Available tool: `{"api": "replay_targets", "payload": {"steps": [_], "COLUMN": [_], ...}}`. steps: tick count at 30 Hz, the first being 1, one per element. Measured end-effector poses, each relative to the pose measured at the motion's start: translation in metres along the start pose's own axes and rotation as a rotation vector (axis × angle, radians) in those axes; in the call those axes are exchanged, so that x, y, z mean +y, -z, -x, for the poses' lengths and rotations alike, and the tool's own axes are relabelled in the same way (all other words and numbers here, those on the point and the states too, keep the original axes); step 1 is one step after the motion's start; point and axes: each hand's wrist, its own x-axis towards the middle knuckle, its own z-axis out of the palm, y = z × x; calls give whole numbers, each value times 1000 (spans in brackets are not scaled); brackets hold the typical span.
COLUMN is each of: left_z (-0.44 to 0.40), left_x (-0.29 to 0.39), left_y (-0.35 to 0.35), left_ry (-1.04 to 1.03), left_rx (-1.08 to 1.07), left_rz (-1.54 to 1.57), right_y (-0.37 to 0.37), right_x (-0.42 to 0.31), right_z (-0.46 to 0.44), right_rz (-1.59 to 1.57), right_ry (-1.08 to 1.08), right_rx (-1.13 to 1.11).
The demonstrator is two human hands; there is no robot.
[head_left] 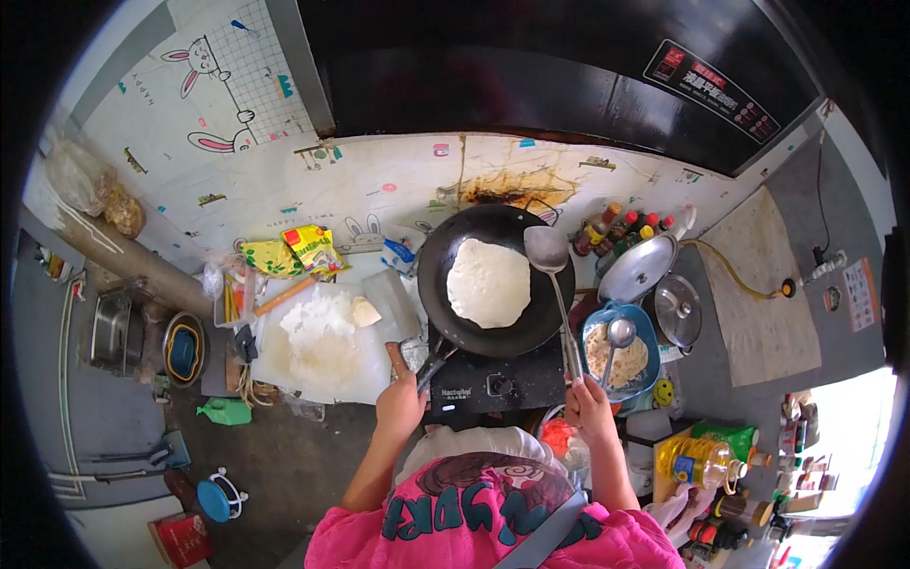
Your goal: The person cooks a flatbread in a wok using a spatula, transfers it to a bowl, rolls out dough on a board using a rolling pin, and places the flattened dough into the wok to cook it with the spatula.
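A round, pale flatbread (489,284) lies flat in a black wok (438,248) on the stove. My left hand (402,406) is closed at the end of the wok's handle (435,366). Close beside that hand is the wooden handle of a cleaver (385,305), whose wide blade rests at the board's right edge. In my right hand (591,412) is the long handle of a wok spatula (547,248); its metal head is over the wok's right side, apart from the flatbread. A metal spoon (621,331) rests in a blue basin (652,366) with a crumbly, pale mixture.
Left of the stove (500,384), a floured white board (270,356) carries a rolling pin (285,296) and a piece of dough (365,311). Seasoning bags (314,248) lie behind it. Sauce bottles (621,230) and a lidded pot (677,313) stand right of the wok.
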Motion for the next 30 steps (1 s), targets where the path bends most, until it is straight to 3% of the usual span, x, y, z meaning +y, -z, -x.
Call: {"api": "replay_targets", "payload": {"steps": [19, 22, 23, 24, 27, 28, 30], "left_z": [-6, -6, -6, -6, -7, -7, -5], "left_x": [10, 12, 10, 9, 6, 6, 9], "left_y": [9, 11, 11, 9, 7, 7, 9], "left_ry": [-70, -57, -62, -69, -79, -76, -62], "left_rx": [55, 63, 62, 61, 34, 21, 40], "left_rz": [-69, -49, -62, -72, -100, -109, -63], "right_y": [0, 13, 44, 39, 26, 37, 6], "right_x": [3, 1, 8, -15, -104, -121, -164], "right_z": [-5, -11, -29, -25, -17, -23, -20], "right_rz": [92, 382, 1012, 1222, 1546, 1748, 1887], "right_ry": [20, 22, 108, 319, 169, 335, 319], "right_rx": [38, 49, 116, 141, 98, 14, -50]}}
